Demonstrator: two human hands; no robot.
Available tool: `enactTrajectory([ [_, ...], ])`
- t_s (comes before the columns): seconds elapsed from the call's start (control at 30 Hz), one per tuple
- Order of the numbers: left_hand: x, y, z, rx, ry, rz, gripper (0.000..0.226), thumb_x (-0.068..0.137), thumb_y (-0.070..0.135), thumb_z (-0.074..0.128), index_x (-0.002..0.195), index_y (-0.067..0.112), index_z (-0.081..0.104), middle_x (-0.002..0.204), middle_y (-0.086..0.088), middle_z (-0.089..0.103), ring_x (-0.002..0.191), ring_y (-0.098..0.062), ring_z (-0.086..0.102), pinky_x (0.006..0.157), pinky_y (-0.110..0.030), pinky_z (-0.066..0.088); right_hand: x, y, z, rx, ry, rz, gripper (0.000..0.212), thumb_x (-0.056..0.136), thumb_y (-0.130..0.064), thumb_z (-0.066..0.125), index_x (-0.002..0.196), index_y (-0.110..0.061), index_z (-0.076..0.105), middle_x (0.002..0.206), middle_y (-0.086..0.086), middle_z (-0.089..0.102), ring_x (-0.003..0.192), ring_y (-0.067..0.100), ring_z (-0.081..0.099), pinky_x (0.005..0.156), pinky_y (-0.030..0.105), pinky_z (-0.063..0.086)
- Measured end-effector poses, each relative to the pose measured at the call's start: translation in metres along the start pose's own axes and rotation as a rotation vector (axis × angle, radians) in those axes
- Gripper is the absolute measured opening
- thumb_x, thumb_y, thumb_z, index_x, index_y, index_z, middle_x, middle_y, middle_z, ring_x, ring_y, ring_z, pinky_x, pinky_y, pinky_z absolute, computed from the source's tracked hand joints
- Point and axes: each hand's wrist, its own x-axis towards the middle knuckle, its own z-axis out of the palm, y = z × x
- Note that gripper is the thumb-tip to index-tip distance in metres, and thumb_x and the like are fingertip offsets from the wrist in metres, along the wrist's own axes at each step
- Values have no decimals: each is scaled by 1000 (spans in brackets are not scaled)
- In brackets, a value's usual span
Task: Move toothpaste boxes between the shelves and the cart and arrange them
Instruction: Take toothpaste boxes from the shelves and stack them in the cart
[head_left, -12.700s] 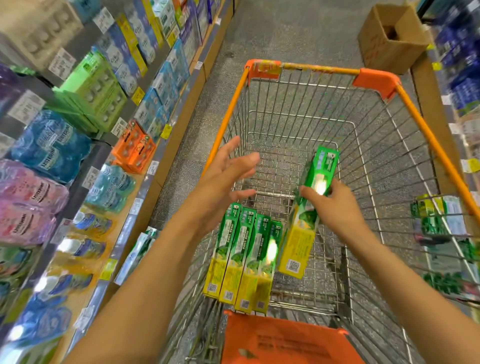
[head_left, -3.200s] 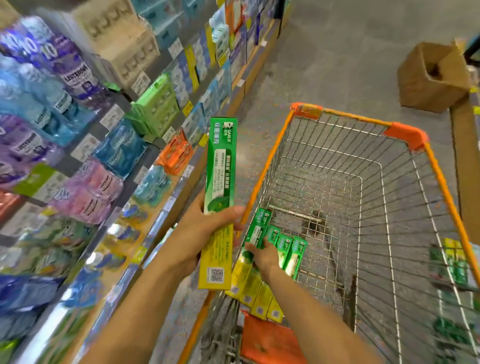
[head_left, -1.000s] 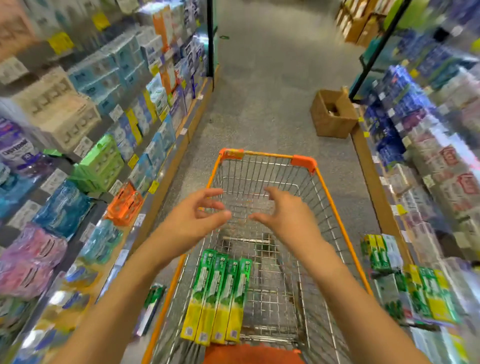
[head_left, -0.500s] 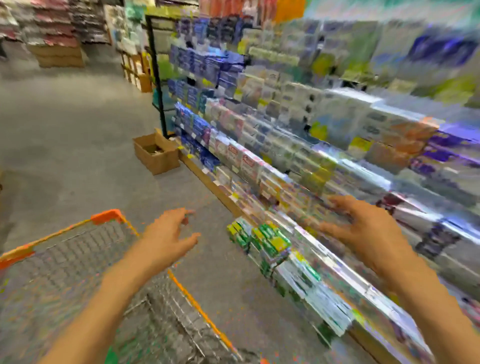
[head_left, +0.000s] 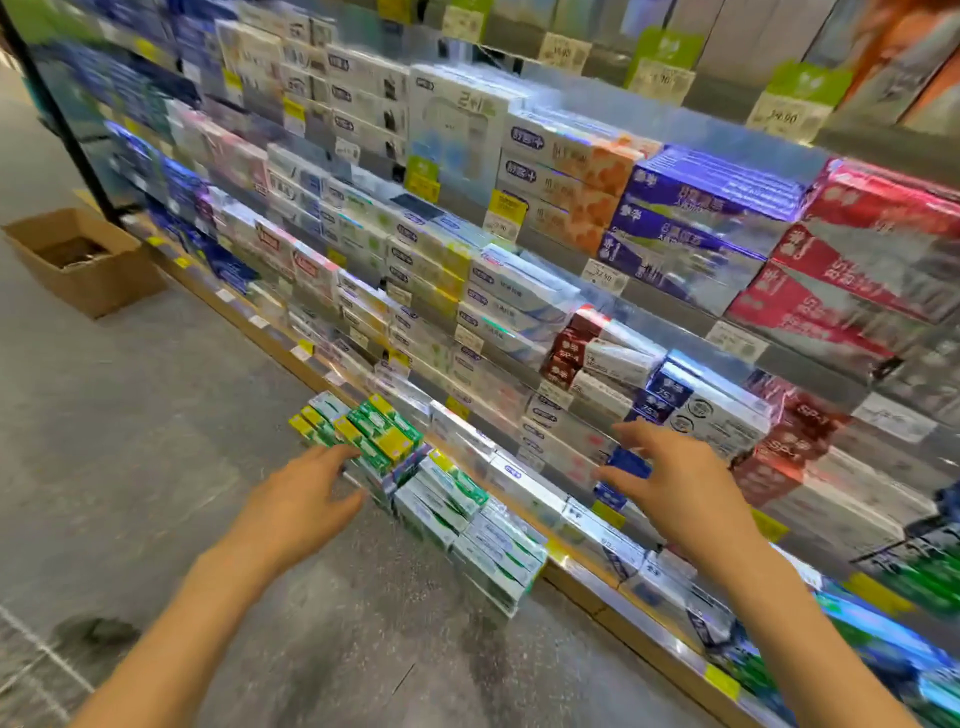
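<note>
Green and yellow toothpaste boxes (head_left: 379, 431) lie stacked at the front of the lowest shelf (head_left: 582, 571), jutting toward the aisle. My left hand (head_left: 306, 499) is open, its fingertips reaching the near end of that green stack. My right hand (head_left: 670, 483) is open too, fingers spread in front of white and blue boxes (head_left: 623, 467) one shelf section to the right, holding nothing. White and green boxes (head_left: 467, 525) sit stacked between my hands. The cart is out of view.
Tall shelves (head_left: 571, 234) packed with toothpaste boxes and price tags fill the right and upper view. An open cardboard box (head_left: 83, 260) stands on the grey floor (head_left: 130, 441) at the far left by the shelf end.
My view has swung further right, onto the shelves; the cart has left the frame. Both empty hands have moved closer to the lowest shelf, the left onto the green stack.
</note>
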Motion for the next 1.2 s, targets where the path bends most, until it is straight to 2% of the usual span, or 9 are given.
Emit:
enactTrajectory([
  [0.23,78,-10,31,50,-124,-29,50,91,33,55,138,20,42,131,-6,53,113,-22,56,93,-37,46,77,6,46,34,-100,31,51,88,-41,61,132,-20,51,127,-1,59,113,15,54,87,25,41],
  [0.47,183,-23,57,128,-287,-8,51,97,37,44,144,22,32,143,-1,40,124,-20,47,100,-36,42,163,15,102,64,-118,131,51,86,-40,64,130,-17,54,125,0,61,113,18,57,90,31,46],
  [0.63,259,-25,89,170,-322,2,44,97,32,44,139,19,37,131,-4,48,116,-21,50,84,-29,42,227,26,161,98,-203,193,46,87,-43,62,125,-17,57,122,0,63,108,18,59,89,36,49],
  [0.7,287,-25,111,166,-338,19,49,97,31,44,144,19,33,140,-6,42,124,-23,46,91,-32,41,252,35,192,76,-226,174,46,88,-43,61,127,-18,56,122,0,63,110,18,59,89,33,48],
  [0.77,315,-30,139,184,-363,35,52,97,33,44,146,22,30,148,-4,35,131,-23,41,99,-34,39,276,47,227,46,-263,152,46,89,-43,59,128,-18,55,123,-1,63,112,17,58,88,31,46],
  [0.9,364,-54,219,193,-398,54,49,96,33,47,143,23,35,142,-5,40,124,-25,46,96,-35,43,326,78,317,106,-314,166,50,87,-38,64,131,-17,53,125,3,61,111,21,57,89,31,46],
  [1.03,418,-78,316,341,-416,144,61,95,35,50,147,21,24,147,-7,35,133,-26,37,104,-39,37,372,113,426,118,-362,132,58,85,-33,69,134,-11,48,134,10,52,120,25,50,95,32,41],
  [1.1,446,-89,370,432,-398,245,73,93,40,53,151,21,14,152,-7,27,138,-28,28,109,-42,32,392,130,481,111,-414,121,67,84,-33,69,139,-8,40,140,11,45,126,26,45,98,32,38],
  [1.2,485,-109,449,590,-410,373,95,87,49,60,151,25,-5,159,-6,-1,145,-34,3,114,-53,16,419,150,562,103,-443,97,75,82,-35,72,141,-8,35,142,11,41,127,28,41,99,33,36],
])
